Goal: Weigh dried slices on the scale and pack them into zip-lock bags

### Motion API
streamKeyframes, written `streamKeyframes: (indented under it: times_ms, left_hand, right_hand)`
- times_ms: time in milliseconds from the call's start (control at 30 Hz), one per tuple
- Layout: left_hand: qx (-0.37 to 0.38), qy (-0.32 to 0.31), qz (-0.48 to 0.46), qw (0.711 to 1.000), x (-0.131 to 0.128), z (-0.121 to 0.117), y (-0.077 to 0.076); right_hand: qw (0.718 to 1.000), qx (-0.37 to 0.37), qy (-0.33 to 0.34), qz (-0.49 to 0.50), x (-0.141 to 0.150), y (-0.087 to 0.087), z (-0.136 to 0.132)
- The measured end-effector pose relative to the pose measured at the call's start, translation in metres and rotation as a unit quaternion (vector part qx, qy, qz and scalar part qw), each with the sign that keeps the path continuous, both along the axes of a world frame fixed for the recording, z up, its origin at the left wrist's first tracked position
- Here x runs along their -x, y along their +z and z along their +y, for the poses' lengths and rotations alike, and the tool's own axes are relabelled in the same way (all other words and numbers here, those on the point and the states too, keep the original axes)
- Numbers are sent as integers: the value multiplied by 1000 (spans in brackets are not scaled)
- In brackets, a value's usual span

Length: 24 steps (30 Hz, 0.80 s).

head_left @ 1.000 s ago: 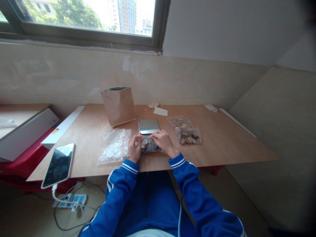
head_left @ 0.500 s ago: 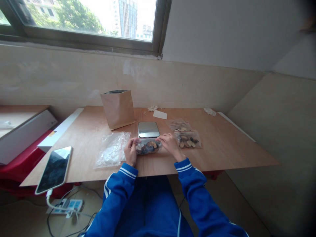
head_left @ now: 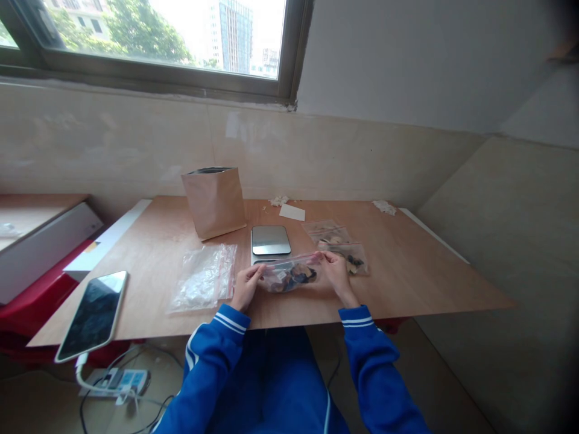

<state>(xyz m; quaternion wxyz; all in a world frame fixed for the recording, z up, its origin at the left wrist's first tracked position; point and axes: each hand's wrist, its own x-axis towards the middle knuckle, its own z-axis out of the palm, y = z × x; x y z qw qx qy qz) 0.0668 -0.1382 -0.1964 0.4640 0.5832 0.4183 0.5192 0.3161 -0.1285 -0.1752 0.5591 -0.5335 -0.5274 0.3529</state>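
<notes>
My left hand (head_left: 245, 288) and my right hand (head_left: 337, 271) pinch opposite ends of a clear zip bag (head_left: 289, 276), holding it stretched just above the plywood tabletop (head_left: 398, 283). Dark and tan dried pieces lie inside it. A flat steel kitchen scale (head_left: 271, 240) sits just beyond the bag, its near edge partly hidden. Close to my right hand lie a filled zip bag of similar pieces (head_left: 350, 258) and a second one (head_left: 326, 232). Beside my left hand is a crumpled clear plastic bag (head_left: 203, 278).
A brown paper bag (head_left: 214, 204) stands upright at the back of the table, near a white card (head_left: 292, 212) and tissue scraps (head_left: 279, 201). A smartphone (head_left: 93, 315) lies at the front left, its cable running to a power strip (head_left: 122, 381) on the floor.
My hands have moved apart, and the bag now stretches between them, longer and flatter. It has shifted right, away from the scale's front edge. The head view has tilted slightly.
</notes>
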Motion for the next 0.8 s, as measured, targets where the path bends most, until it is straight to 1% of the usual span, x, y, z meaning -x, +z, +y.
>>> streamKeyframes:
  times_ms: [67, 133, 233, 300, 367, 400, 433, 467, 533, 567, 600, 633, 700, 733, 800]
  left_hand:
    - [5, -34, 7, 999, -1, -2, 1]
    - [13, -36, -11, 999, 0, -3, 1]
    - [17, -2, -36, 999, 1, -6, 2]
    - [2, 21, -25, 999, 1, -6, 5]
    - [-30, 63, 7, 998, 1, -5, 14]
    - [-50, 97, 25, 994, 2, -3, 21]
    - [-72, 133, 44, 987, 3, 0, 30]
    - [-93, 172, 62, 979, 5, 4, 42]
    - [-128, 249, 83, 956, 12, 14, 70]
    - [-145, 289, 102, 941, 17, 22, 85]
    - [-163, 327, 123, 923, 23, 30, 101]
    - [-183, 350, 150, 906, 29, 40, 115]
    - [-220, 389, 208, 870, 44, 62, 139]
    - [-226, 407, 236, 853, 52, 75, 147]
    - [-214, 426, 283, 832, 69, 101, 155]
  right_hand:
    - [999, 12, -37, 0, -18, -1, -3]
    - [995, 9, -99, -18, -42, -2, -6]
    - [980, 3, -193, -45, -86, -2, -6]
    - [972, 10, -227, -68, -113, -4, -3]
    - [964, 10, -242, -114, -132, -9, 0]
    - [954, 1, -258, -151, -136, -11, 1]
    - [938, -13, -282, -200, -136, -15, 1]
    - [915, -29, -313, -254, -133, -18, 0]
    - [860, -50, -364, -354, -115, -25, -5]
    - [840, -51, -373, -391, -103, -28, -8]
    - [832, -46, -361, -418, -90, -32, -12]
    - [828, -38, -340, -444, -77, -35, -15]
    - [820, -7, -294, -490, -55, -41, -18]
    - [814, 12, -278, -510, -48, -44, -18]
    - [800, 46, -261, -538, -41, -47, -15]
